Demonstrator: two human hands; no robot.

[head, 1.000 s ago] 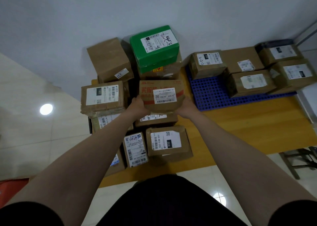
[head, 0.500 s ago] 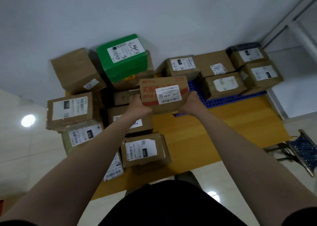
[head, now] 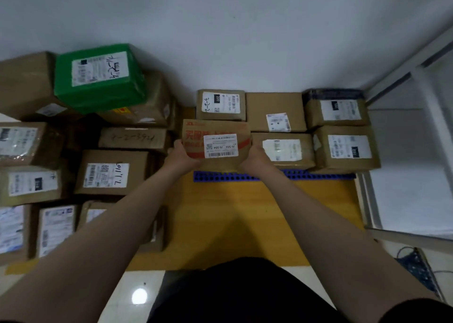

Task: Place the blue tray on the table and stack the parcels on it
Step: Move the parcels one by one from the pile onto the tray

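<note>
Both hands, left hand (head: 180, 155) and right hand (head: 255, 157), grip red-printed parcel (head: 217, 142), now carried right from pile, seemingly touching down on blue tray (head: 318, 175).

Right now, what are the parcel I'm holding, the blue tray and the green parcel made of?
Held parcel: matt brown cardboard, red print, paper label. Blue tray: probably moulded plastic, grid of holes. Green parcel: shiny wrap, likely plastic film.
</note>
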